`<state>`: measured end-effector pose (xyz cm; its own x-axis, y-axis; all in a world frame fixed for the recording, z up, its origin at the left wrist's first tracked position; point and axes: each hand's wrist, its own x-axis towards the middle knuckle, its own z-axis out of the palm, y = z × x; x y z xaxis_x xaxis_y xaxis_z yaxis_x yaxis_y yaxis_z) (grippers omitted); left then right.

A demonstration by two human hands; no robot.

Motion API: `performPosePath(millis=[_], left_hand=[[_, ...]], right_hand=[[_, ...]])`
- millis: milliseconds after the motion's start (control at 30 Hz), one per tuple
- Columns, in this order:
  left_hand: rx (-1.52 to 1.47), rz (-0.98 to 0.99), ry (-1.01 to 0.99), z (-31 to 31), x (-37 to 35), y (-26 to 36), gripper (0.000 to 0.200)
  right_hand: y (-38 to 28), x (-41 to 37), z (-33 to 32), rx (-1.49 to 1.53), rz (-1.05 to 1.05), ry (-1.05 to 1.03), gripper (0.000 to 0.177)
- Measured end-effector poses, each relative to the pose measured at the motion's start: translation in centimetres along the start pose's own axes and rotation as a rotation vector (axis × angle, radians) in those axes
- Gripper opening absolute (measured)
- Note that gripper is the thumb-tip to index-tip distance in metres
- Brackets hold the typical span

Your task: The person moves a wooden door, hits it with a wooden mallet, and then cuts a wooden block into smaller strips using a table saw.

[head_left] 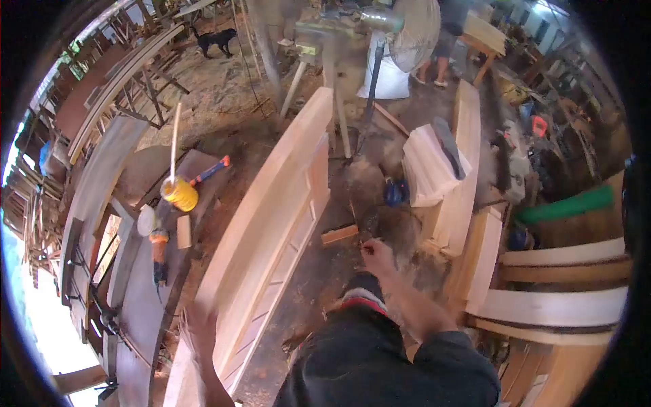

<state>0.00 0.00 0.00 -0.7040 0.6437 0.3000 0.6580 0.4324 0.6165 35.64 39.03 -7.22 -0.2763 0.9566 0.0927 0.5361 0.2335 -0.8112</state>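
Observation:
A long, pale wooden panel [271,197] with a curved top edge and inset sections stands on its side in front of me. My left hand [199,332] lies against the panel's near left edge, its fingers stretched out and slightly blurred. Over the dusty floor, my right hand [378,258] is closed, fingertips together; whatever it may pinch is too small to make out. A small wooden block [339,235] lies just left of that hand.
On the dark plank at left are a yellow container [180,195] with a stick, a hammer [211,169] and an orange power tool [159,254]. Stacked boards [434,166] and curved wooden pieces [556,306] fill the right. Behind stand a fan [413,37] and another person [444,51].

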Motion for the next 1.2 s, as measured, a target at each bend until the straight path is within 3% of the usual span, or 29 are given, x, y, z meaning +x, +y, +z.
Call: performPosePath(millis=[33,67,100,133,167,233,267,300,333,367,400,433,467,500,533,567,633,700,867,967,1000,1033,1100,1133,1200], left_hand=[[0.099,-0.083,0.015,0.3,1.0,-0.3,0.085],[0.198,-0.172,0.030,1.0,1.3,-1.2,0.085],[0.388,0.062,0.132,9.2,4.6,3.7,0.081],[0.483,-0.046,-0.003,7.8,2.6,6.1,0.080],[0.580,-0.133,-0.057,7.7,5.6,8.8,0.080],[0.659,-0.200,0.025,12.0,10.1,11.2,0.079],[0.598,-0.175,0.077,12.7,10.1,7.7,0.081],[0.546,-0.149,0.110,12.5,8.8,4.7,0.082],[0.603,-0.161,0.102,12.5,8.8,5.6,0.080],[0.651,-0.175,0.099,12.4,9.2,6.7,0.079],[0.733,-0.217,0.038,12.3,8.9,7.2,0.074],[0.750,-0.180,0.041,12.8,9.5,8.6,0.070],[0.768,-0.143,0.045,13.3,10.1,9.8,0.066],[0.735,-0.028,0.130,14.8,11.4,11.6,0.063],[0.752,-0.145,0.080,16.3,12.9,12.8,0.064],[0.754,-0.266,0.033,17.6,14.2,13.8,0.065],[0.754,-0.251,0.080,19.5,15.3,15.3,0.068],[0.745,-0.353,0.025,19.2,15.8,16.2,0.071],[0.758,-0.352,0.024,19.5,15.8,16.8,0.079],[0.761,-0.213,0.108,19.7,15.2,15.5,0.079],[0.772,-0.344,0.094,19.8,14.8,16.1,0.078],[0.690,-0.419,0.060,19.7,15.7,18.2,0.080],[0.806,-0.359,0.078,19.8,15.3,17.4,0.081],[0.811,-0.366,0.100,19.7,15.2,17.4,0.081],[0.819,-0.370,0.136,19.9,15.2,17.6,0.080]], right_hand=[[-1.5,-1.0,-1.2,0.188,0.166,0.021,0.025],[1.9,2.7,-4.6,0.144,0.217,0.018,0.025],[5.8,6.3,-8.1,0.101,0.269,0.013,0.025],[11.1,5.0,-9.5,-0.148,0.155,-0.046,0.024],[17.7,7.6,-7.9,-0.193,0.182,-0.056,0.024],[27.5,20.3,-11.8,-0.319,0.051,-0.036,0.031],[34.3,26.2,-12.8,-0.300,0.179,0.029,0.044],[40.5,29.9,-14.2,-0.307,0.114,0.104,0.054],[45.2,32.9,-15.3,-0.566,-0.001,0.214,0.062],[44.4,36.2,-17.7,-0.565,0.240,0.132,0.067],[44.9,38.2,-19.8,-0.696,0.100,-0.004,0.074],[51.1,39.7,-20.3,-0.797,0.232,0.093,0.082],[53.3,42.0,-21.4,-0.886,0.349,0.065,0.103],[57.4,43.8,-21.9,-0.689,0.587,-0.087,0.103],[60.1,44.2,-21.9,-0.783,0.633,-0.093,0.112],[58.8,44.3,-22.0,-0.892,0.592,-0.072,0.104],[57.9,44.6,-22.1,-1.024,0.562,-0.036,0.096],[57.8,43.9,-22.5,-0.983,0.622,-0.063,0.096],[57.8,39.2,-23.6,-0.863,0.743,-0.138,0.096],[56.1,39.0,-22.7,-0.716,0.717,-0.135,0.089],[55.7,38.7,-23.4,-0.678,0.711,-0.136,0.085],[56.4,38.2,-24.5,-0.479,0.670,-0.106,0.080],[57.4,39.4,-24.8,-0.057,0.557,-0.039,0.070],[54.5,40.9,-24.6,-0.152,0.699,-0.109,0.050],[49.1,41.5,-24.6,0.344,0.789,-0.287,0.041]])
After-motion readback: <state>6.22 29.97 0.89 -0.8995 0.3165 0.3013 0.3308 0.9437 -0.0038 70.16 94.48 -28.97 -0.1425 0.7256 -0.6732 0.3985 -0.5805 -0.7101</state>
